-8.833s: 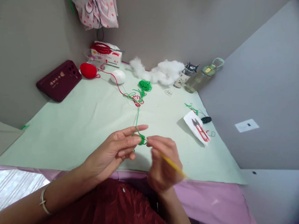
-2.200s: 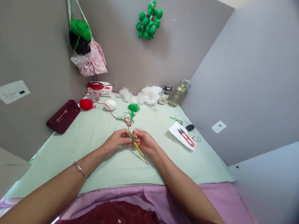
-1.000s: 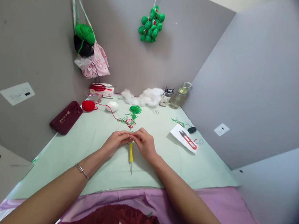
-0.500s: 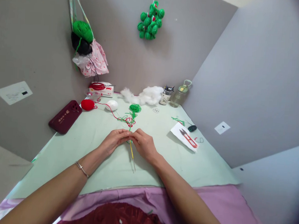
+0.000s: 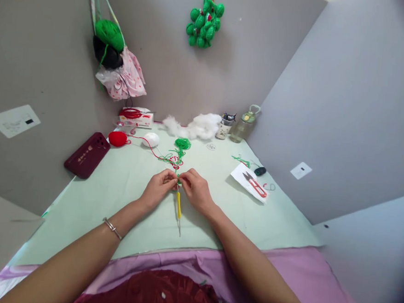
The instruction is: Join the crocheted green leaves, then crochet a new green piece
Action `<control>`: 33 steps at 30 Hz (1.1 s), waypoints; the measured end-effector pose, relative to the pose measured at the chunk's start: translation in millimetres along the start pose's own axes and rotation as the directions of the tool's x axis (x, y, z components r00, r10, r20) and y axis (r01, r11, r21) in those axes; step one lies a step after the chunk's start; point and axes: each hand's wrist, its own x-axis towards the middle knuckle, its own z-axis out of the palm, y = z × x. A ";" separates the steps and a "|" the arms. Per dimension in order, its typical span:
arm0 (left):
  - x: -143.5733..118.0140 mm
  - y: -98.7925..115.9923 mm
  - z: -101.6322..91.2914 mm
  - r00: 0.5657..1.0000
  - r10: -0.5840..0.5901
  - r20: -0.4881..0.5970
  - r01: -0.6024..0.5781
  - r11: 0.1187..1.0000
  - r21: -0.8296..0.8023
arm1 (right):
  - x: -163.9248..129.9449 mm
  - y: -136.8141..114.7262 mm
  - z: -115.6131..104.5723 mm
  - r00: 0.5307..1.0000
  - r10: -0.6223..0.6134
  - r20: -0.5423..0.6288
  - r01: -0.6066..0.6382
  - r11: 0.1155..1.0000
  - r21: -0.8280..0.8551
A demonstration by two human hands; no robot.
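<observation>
Green yarn (image 5: 178, 180) | left hand (image 5: 158, 188) pinching it | right hand (image 5: 195, 191) pinching it | yellow hook (image 5: 178, 205) below

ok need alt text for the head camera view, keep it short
Two bare hands, left hand and right hand, pinch green yarn together over a pale green table, a yellow crochet hook hanging below them. Red snips lie to the right.

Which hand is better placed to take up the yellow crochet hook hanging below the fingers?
Probably the right hand. The yellow crochet hook hangs just below its fingertips, handle toward the person, while the left hand pinches the green yarn at the meeting point and looks occupied holding it.
</observation>
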 end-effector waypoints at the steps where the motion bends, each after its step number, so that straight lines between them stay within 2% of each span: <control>1: -0.4 -0.5 0.0 1.000 0.010 0.005 -0.010 1.000 0.022 | 0.7 1.1 0.2 1.000 0.027 -0.003 -0.027 0.999 0.019; 6: -2.5 -2.1 -0.7 0.998 0.054 0.026 -0.056 0.992 0.115 | 5.6 7.3 1.5 0.984 0.178 0.017 -0.178 0.972 0.151; 10: -4.0 0.3 -0.5 0.996 0.086 0.025 -0.088 0.986 0.142 | 8.9 10.6 -1.7 0.951 0.274 0.146 -0.308 0.897 0.316; 14: -4.1 0.5 -0.3 0.994 0.111 -0.013 -0.108 0.986 0.128 | 9.9 9.5 -6.6 0.921 0.299 0.249 -0.384 0.803 0.457; 18: -2.7 -3.1 -0.9 0.993 0.115 -0.039 -0.111 0.991 0.077 | 10.1 6.4 -7.0 0.916 0.310 0.255 -0.401 0.738 0.543; 23: -2.1 -2.5 -0.7 0.995 0.084 -0.046 -0.083 0.996 0.019 | 11.3 4.2 -6.1 0.923 0.312 0.225 -0.383 0.704 0.598; 29: -1.4 3.5 -1.0 1.000 0.011 -0.014 -0.011 0.999 -0.042 | 11.2 2.6 -8.5 0.928 0.294 0.230 -0.373 0.706 0.602; 33: 1.0 2.6 -3.5 0.999 -0.035 0.000 0.035 0.997 -0.073 | 10.5 0.3 -9.0 0.936 0.263 0.235 -0.352 0.740 0.573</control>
